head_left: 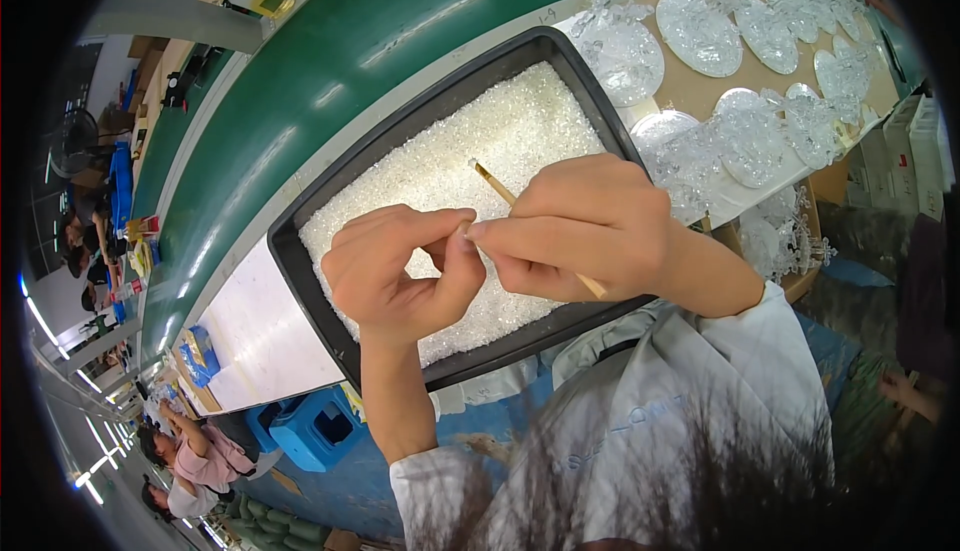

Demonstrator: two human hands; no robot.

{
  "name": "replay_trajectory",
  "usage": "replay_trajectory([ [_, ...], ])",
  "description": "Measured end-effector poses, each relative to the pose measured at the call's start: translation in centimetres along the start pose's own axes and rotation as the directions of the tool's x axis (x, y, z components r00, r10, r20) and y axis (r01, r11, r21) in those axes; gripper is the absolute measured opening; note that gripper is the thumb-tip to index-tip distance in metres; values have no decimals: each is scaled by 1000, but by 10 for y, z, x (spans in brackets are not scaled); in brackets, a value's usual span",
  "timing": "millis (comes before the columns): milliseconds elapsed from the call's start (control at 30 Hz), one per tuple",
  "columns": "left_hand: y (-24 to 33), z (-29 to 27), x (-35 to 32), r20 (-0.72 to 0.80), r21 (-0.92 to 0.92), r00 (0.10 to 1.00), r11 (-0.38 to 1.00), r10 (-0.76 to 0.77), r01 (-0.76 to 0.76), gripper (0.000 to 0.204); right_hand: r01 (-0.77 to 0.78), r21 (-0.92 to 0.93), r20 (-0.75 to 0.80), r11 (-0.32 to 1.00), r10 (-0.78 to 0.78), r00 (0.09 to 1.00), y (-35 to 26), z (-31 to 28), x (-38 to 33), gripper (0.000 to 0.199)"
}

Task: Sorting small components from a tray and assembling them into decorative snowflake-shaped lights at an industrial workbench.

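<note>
Over a black tray (313,323) filled with small clear, glittering beads or crystals (420,186), both of my hands meet at the fingertips. My left hand (400,266) is closed in a pinch; whatever lies between its thumb and forefinger is too small to make out. My right hand (595,226) has a slim wooden paintbrush (494,184) tucked in its grip. The brush's dark, pale-tipped end points up and left over the crystals, and its handle comes out below the fingers. The right thumb and forefinger also press together against the left fingertips.
Several round, clear decorated pieces (700,33) stand on a brown board (690,101) at the right. Beyond the tray runs a green conveyor belt (330,101). A blue stool (318,429) is at lower left. People (200,456) sit farther left; another person's hand (910,396) shows at far right.
</note>
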State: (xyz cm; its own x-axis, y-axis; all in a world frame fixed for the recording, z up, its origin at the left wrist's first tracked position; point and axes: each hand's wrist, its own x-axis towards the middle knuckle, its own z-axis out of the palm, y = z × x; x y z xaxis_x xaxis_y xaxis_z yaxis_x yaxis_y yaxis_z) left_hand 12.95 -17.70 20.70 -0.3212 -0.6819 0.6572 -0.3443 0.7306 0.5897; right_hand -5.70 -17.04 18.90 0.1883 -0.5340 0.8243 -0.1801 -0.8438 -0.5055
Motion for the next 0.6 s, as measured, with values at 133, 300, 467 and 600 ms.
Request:
replay_trajectory([
  [133,1,1,0,-7,16,1000,1000,-27,27,14,20,4,33,1000,-20,999,-1,-1,-2,24],
  [300,2,1,1,-15,45,1000,999,-4,4,13,41,-20,44,999,-41,998,0,-2,-3,25],
  [467,2,3,0,-26,38,999,999,-27,28,12,34,-16,97,999,-32,995,-1,-5,-3,25],
  [600,2,4,0,-26,57,999,998,-21,22,11,48,-17,88,999,-47,995,0,-3,-5,26],
])
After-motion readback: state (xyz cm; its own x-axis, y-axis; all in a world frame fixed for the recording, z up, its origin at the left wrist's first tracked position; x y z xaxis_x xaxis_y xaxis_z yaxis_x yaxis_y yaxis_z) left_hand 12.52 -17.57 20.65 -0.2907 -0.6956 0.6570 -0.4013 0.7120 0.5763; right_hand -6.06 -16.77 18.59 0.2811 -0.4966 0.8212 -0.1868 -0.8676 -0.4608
